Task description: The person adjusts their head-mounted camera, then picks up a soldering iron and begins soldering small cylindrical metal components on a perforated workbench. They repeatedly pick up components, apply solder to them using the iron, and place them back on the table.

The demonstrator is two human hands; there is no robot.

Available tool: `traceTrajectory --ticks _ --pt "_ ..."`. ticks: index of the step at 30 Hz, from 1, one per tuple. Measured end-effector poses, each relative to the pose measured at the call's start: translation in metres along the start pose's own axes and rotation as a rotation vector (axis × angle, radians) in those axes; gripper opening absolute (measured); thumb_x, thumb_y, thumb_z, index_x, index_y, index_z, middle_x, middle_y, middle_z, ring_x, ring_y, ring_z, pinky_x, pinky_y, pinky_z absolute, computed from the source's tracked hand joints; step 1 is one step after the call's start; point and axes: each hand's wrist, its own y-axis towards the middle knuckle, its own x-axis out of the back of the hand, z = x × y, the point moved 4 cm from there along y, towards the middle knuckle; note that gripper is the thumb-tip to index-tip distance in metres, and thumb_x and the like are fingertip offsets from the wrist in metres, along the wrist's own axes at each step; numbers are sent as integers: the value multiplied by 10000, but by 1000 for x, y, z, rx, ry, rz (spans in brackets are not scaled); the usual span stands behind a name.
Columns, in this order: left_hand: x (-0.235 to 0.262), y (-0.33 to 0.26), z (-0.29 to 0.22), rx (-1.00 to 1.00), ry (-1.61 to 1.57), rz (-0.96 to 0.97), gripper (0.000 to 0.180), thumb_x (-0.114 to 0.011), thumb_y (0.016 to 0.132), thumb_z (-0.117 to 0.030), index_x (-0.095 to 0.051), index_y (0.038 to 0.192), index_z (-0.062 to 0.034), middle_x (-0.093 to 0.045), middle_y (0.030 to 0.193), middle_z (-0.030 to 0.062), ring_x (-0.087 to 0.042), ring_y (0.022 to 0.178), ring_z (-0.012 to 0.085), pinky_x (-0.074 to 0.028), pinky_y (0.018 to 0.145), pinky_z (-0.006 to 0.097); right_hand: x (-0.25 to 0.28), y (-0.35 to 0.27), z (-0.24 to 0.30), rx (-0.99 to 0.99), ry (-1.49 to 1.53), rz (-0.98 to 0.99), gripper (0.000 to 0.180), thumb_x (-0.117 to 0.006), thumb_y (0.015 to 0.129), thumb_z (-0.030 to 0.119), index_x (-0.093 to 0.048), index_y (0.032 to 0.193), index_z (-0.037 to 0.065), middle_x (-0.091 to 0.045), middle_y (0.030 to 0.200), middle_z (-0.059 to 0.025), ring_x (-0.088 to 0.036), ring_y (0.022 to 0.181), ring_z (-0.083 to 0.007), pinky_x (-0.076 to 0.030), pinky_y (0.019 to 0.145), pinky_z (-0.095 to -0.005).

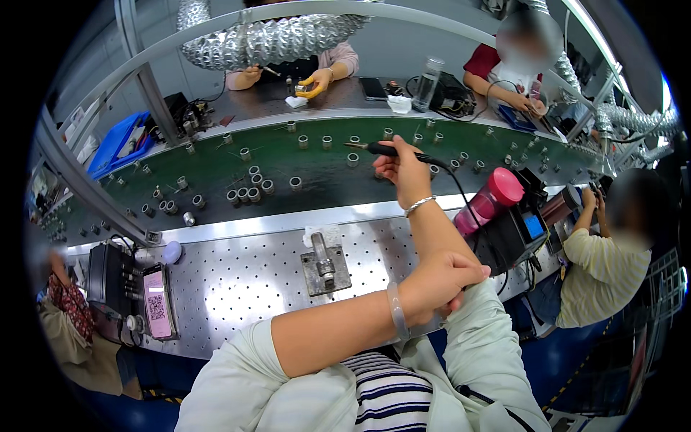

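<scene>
Grip of the right hand (408, 173) was closed around the handle of a black iron (383, 149), fingers well back from the metal tip, presumably to spare them any heat. The iron was nearly level above the green belt (331, 173), its tip pointing left, away from the body; its height over the cylinders (296, 183) there could not be judged. Its cord (453, 174) trailed right toward the black station (531, 227), which stood on that side, likely so the cord would not cross the fixture (325, 270).

Grip of the left hand (432, 284) was curled together at the right sleeve (471, 306) and appeared to pinch its cloth; the left forearm crossed the body to reach it. Holding the iron out at arm's length probably made room for that contact.

On the counter (230, 270), the fixture sat ahead of the body, touched by neither hand, a central spot that would suit both. White paper (331, 234) lay just behind it. The phone (158, 302) was at left and the pink cup (488, 203) at right, leaving the fixture accessible.
</scene>
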Motion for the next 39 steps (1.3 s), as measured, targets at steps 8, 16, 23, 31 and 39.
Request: traceTrajectory --ticks 8,16,23,31,39 --pt "31 -12 34 -60 504 388 254 -689 853 -282 -691 781 -39 -506 590 -59 -404 525 25 -329 463 216 35 16 20 -86 524 -100 324 -510 922 321 -614 927 14 -624 692 -71 -577 593 -132 -461 527 -224" --pt "29 -14 59 -37 386 678 217 -640 847 -208 -679 888 2 -681 797 22 -564 651 79 -462 591 236 39 6 38 -167 843 72 244 -563 891 248 -546 821 14 -582 738 -58 -541 636 -145 -440 542 -234" --pt "37 -6 70 -547 474 439 181 -672 704 -158 -719 825 -31 -673 732 85 -598 663 157 -453 626 295 31 -15 41 -238 914 254 213 -531 923 211 -501 802 37 -515 731 -16 -504 656 -120 -421 575 -249" --pt "25 -18 66 -689 1075 305 149 -626 669 -172 -682 714 -42 -648 711 118 -616 698 317 -467 619 407 18 -31 44 -295 927 339 236 -493 944 221 -480 813 25 -496 732 -32 -482 657 -137 -401 600 -263" --pt "44 -124 24 -907 594 94 140 -596 815 -93 -660 913 -16 -630 817 120 -597 716 298 -479 623 384 37 -48 11 -300 713 215 263 -499 950 248 -502 803 30 -480 680 -21 -461 602 -114 -395 525 -230"
